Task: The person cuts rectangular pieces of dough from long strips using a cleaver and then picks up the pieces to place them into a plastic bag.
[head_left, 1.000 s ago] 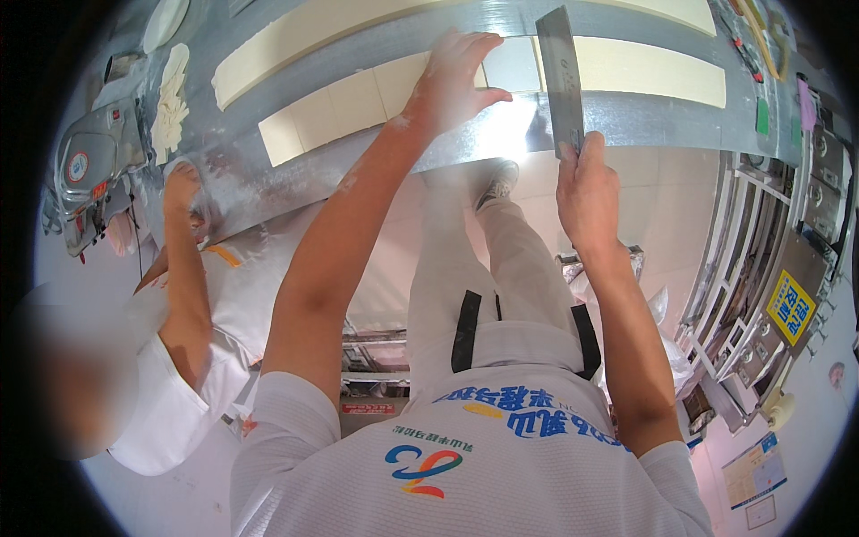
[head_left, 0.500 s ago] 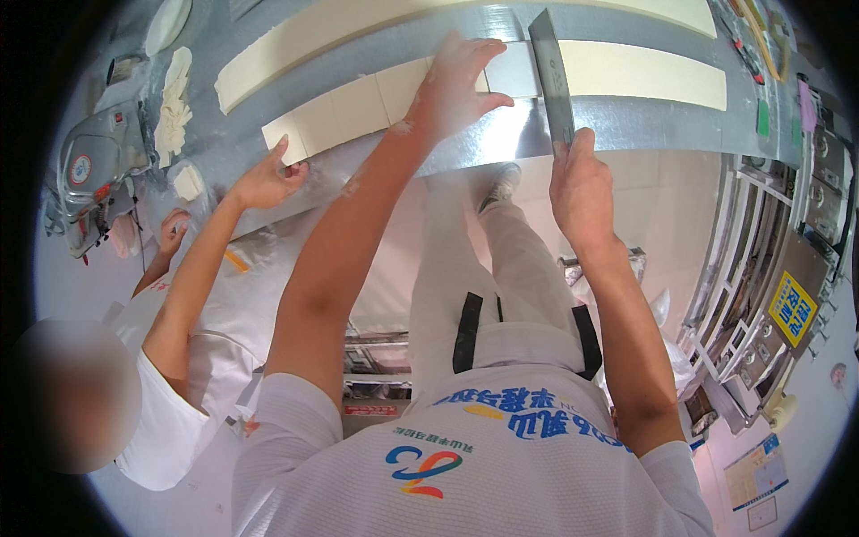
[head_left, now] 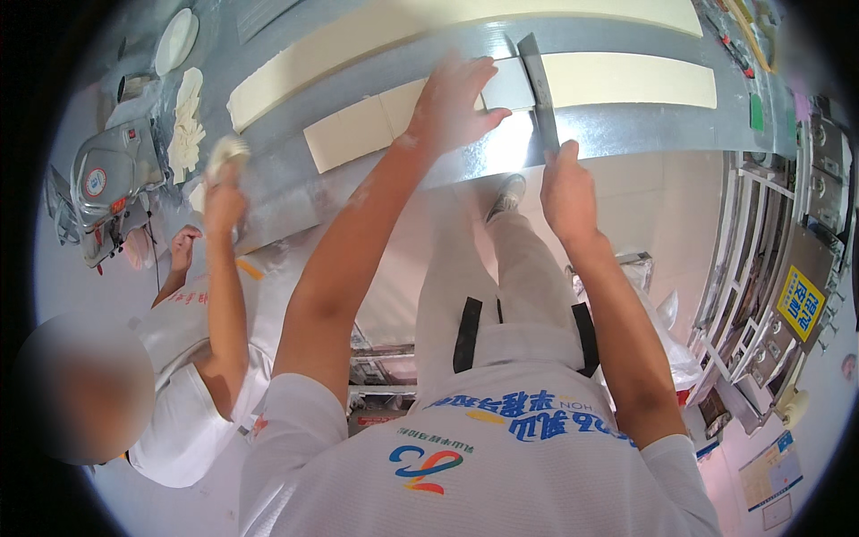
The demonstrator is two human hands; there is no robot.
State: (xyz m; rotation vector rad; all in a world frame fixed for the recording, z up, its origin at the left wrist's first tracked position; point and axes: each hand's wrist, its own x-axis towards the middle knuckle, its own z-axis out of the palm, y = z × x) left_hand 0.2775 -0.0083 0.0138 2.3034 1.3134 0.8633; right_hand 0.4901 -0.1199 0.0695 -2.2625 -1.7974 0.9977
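Observation:
My right hand (head_left: 569, 192) is wrapped round the handle of a cleaver (head_left: 538, 88). The blade stands at the left end of a long strip of pale dough (head_left: 631, 80); whether its edge touches the metal table is hard to see. To the left, my left hand (head_left: 454, 106) is spread flat with fingers apart, over the right part of a row of cut dough pieces (head_left: 355, 132). Bare metal lies between its fingertips and the blade. Behind both hands runs another long dough strip (head_left: 344, 55).
At the left, a co-worker's hand (head_left: 224, 201) holds a blurred pale dough piece (head_left: 229, 154). Crumpled dough scraps (head_left: 187, 125), a white dish (head_left: 177, 42) and a grey machine (head_left: 116, 183) are on that side. A metal rack (head_left: 738, 259) stands at the right, below the table (head_left: 626, 130).
The co-worker's hand has left the row's left end and moved left with dough in it; the row is shorter there. My hands and the cleaver have hardly moved, and the view has shifted slightly.

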